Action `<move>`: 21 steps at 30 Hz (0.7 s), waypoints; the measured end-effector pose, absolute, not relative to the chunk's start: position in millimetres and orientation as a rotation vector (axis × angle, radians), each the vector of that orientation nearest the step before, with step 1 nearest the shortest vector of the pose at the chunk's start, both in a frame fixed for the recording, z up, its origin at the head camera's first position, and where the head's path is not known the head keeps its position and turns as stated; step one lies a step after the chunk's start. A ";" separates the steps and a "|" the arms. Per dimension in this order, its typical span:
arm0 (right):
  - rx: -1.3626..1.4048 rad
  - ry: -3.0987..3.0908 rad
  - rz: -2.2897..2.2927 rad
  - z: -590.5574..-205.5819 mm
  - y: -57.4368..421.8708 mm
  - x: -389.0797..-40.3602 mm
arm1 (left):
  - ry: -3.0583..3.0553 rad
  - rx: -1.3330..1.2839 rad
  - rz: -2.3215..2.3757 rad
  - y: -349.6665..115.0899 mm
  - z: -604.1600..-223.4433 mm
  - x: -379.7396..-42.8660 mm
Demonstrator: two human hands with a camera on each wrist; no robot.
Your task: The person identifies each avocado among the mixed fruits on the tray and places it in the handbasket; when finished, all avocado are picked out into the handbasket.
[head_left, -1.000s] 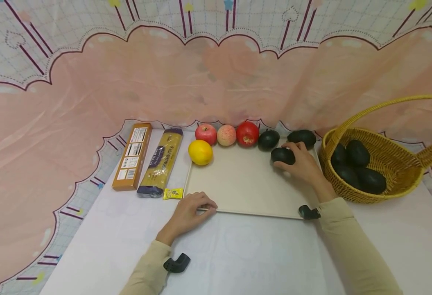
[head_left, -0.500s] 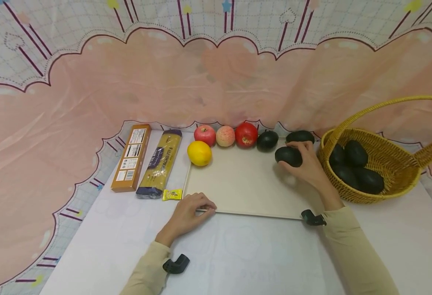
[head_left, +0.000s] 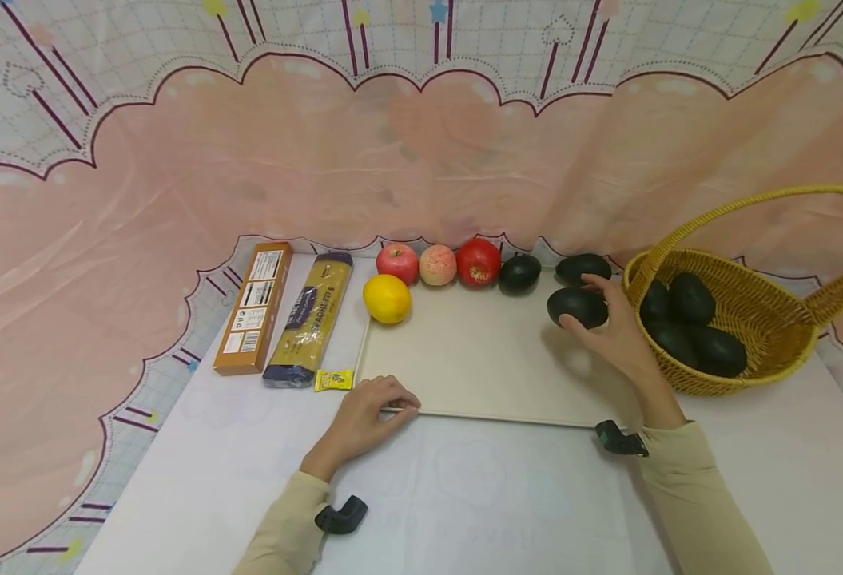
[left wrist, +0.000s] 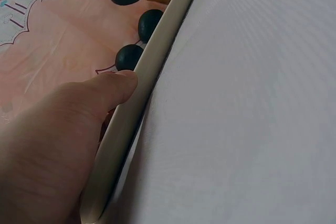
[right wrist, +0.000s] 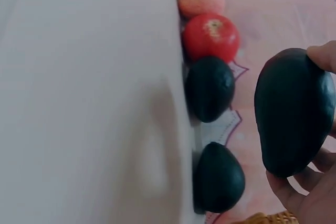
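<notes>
My right hand (head_left: 618,335) holds a dark green avocado (head_left: 577,307) above the right part of the cream tray (head_left: 479,359). The thumb and fingers grip its ends in the right wrist view, where the whole avocado (right wrist: 291,114) shows. Two more avocados, one (head_left: 519,274) beside the pomegranate and another (head_left: 582,268) near the basket, lie at the tray's back edge. My left hand (head_left: 363,415) rests at the tray's front left corner, fingers loosely bent. Its thumb (left wrist: 118,85) touches the rim in the left wrist view.
A wicker basket (head_left: 766,295) with several avocados stands right of the tray. Along the back are a pomegranate (head_left: 479,262), peach (head_left: 437,265) and apple (head_left: 396,263), with a lemon (head_left: 387,299) in front. To the left lie a candy (head_left: 333,379), spaghetti pack (head_left: 309,319) and brown box (head_left: 252,311).
My right hand has lifted the avocado off the tray and carried it right, nearer the basket. The left hand stays in place.
</notes>
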State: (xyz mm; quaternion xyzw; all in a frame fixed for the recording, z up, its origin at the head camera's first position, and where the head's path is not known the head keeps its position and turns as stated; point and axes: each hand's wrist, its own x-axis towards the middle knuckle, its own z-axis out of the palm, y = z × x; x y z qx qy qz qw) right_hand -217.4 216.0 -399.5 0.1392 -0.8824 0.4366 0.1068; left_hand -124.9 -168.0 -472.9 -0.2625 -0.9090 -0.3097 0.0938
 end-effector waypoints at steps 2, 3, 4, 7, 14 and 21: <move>0.401 -2.579 1.294 -396.8 218.7 -212.8 | -2.699 -0.777 -0.920 -167.9 -472.7 -124.8; 0.391 -2.575 1.295 -395.5 220.2 -210.2 | -2.701 -0.777 -0.920 -167.9 -472.7 -124.7; 0.380 -2.572 1.282 -394.6 221.6 -207.6 | -2.703 -0.777 -0.920 -167.9 -472.7 -124.7; 0.369 -2.544 1.244 -393.4 225.9 -200.8 | -2.702 -0.780 -0.921 -168.0 -473.1 -124.6; 0.366 -2.461 1.186 -390.5 234.7 -194.8 | -2.690 -0.776 -0.927 -168.0 -475.7 -124.8; 0.272 -2.456 1.190 -383.3 247.5 -191.9 | -2.700 -0.775 -0.929 -168.1 -475.5 -125.7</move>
